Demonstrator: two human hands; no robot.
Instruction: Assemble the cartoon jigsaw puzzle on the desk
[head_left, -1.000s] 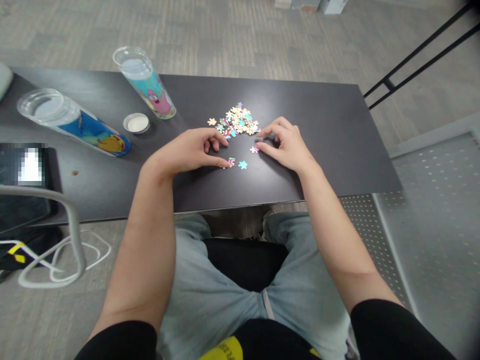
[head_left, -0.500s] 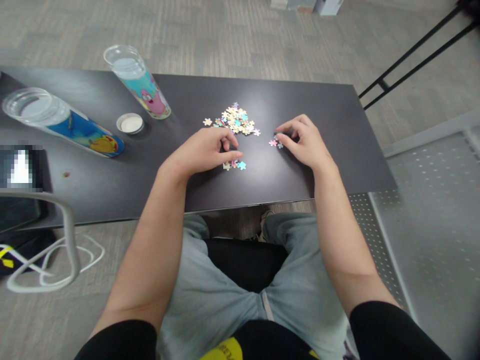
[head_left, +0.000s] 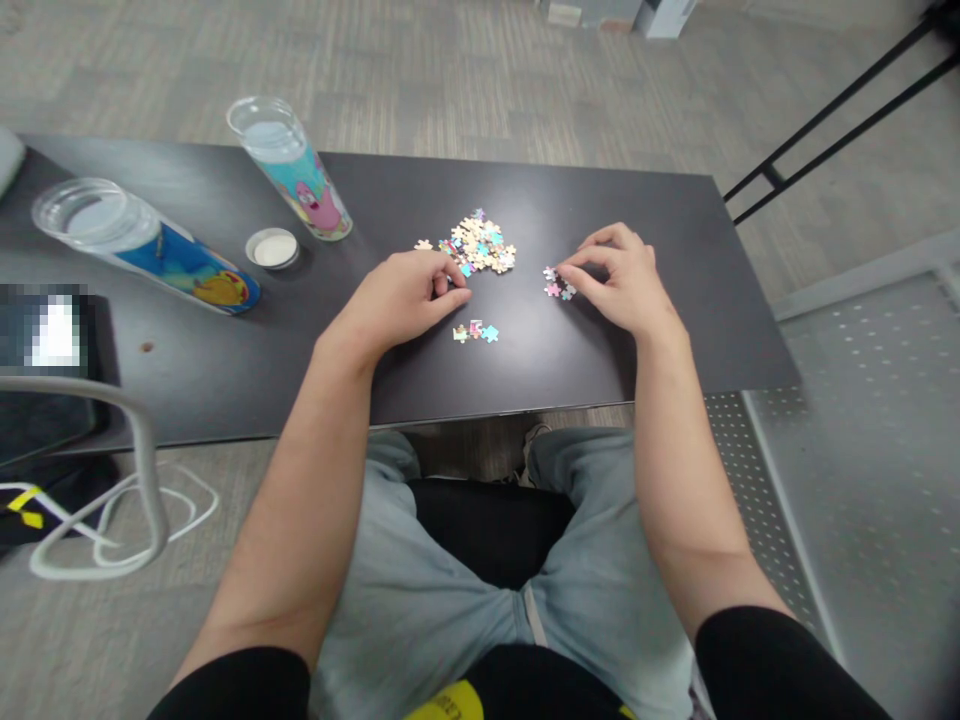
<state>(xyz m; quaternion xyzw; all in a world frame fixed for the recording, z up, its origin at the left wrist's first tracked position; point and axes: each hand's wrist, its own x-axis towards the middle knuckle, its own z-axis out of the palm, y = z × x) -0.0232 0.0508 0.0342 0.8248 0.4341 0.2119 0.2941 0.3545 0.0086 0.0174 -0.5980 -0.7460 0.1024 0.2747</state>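
Observation:
A heap of small colourful puzzle pieces [head_left: 480, 244] lies in the middle of the dark table [head_left: 675, 330]. My left hand [head_left: 405, 295] rests flat-curled on the table just left of the heap, fingertips near its lower edge, holding nothing that I can see. Below it sit a few joined pieces [head_left: 475, 331], apart from the hand. My right hand [head_left: 622, 280] rests to the right, its fingertips touching a small cluster of pieces [head_left: 559, 283] on the table.
Two clear tubes with cartoon labels lie tilted at the back left: one blue [head_left: 142, 245], one teal and pink [head_left: 296, 170]. A round white lid [head_left: 274, 248] sits between them. A chair armrest [head_left: 90, 400] and a cable on the floor are at the left.
My left hand drew back up from the joined pieces, leaving them on the table. My right hand slid right, away from the heap, taking a few pieces along to a new spot.

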